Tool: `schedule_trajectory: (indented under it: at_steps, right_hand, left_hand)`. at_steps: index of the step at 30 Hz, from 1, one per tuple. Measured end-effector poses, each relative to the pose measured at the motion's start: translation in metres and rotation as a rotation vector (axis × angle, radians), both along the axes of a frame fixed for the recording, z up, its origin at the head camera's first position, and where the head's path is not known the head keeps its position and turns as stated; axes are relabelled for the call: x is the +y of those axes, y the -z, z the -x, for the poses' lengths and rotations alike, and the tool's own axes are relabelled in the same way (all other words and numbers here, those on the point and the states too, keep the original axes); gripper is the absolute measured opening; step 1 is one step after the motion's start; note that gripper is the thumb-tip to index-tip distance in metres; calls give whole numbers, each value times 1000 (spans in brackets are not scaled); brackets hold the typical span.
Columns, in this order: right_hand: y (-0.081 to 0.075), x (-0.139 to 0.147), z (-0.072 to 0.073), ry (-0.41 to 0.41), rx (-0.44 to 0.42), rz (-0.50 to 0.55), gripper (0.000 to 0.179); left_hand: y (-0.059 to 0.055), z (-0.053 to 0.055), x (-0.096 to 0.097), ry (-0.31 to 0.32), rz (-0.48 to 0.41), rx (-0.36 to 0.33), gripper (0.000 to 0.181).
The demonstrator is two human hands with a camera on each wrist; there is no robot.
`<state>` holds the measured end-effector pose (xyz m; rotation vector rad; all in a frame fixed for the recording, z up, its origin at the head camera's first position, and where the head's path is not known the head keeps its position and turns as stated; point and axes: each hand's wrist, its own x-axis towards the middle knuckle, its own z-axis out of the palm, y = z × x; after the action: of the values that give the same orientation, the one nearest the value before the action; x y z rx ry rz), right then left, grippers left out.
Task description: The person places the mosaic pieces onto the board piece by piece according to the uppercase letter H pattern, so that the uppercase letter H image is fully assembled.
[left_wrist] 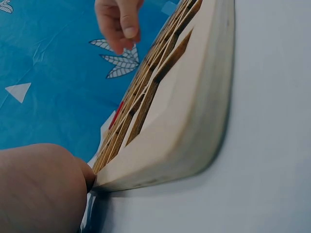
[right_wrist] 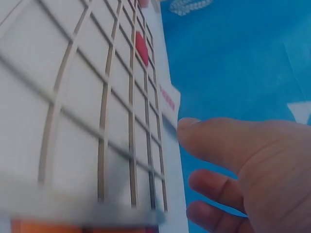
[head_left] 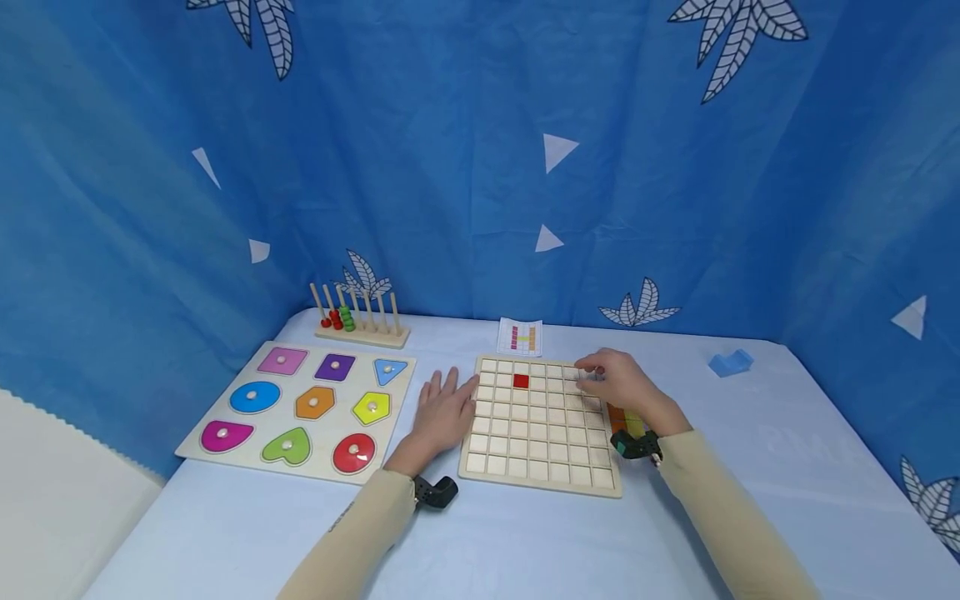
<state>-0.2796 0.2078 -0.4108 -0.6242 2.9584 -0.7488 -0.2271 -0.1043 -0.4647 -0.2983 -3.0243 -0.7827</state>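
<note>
A square wooden grid board [head_left: 540, 486] lies on the table, with one red tile [head_left: 521, 381] in a cell near its top. The left hand [head_left: 444, 410] rests beside the board, its fingers extended and its index finger at the left edge. Over the board's upper right corner hovers the right hand [head_left: 618, 385], thumb and fingers apart. Nothing shows between them in the right wrist view, where the thumb [right_wrist: 209, 138] stands clear of the bent fingers. Orange tiles [head_left: 617, 417] and yellow tiles [head_left: 634, 425] lie by the board's right side, partly hidden under the right wrist.
Behind the board lies a printed pattern card [head_left: 519, 336]. At left is a shape puzzle board [head_left: 341, 433] with colourful knobbed pieces; a peg stand [head_left: 375, 335] with red and green beads is behind it. A blue object [head_left: 731, 362] sits at the far right.
</note>
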Motion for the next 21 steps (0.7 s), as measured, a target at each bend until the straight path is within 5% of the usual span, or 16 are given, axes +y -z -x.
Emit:
schedule_trajectory:
  at_steps: [12, 21]
  right_hand:
    - [10, 45, -9, 115, -17, -7, 37]
    - [19, 55, -6, 123, -23, -6, 37]
  left_hand:
    - [0, 0, -1, 4, 0, 15, 50]
    - [0, 0, 0, 6, -3, 17, 50]
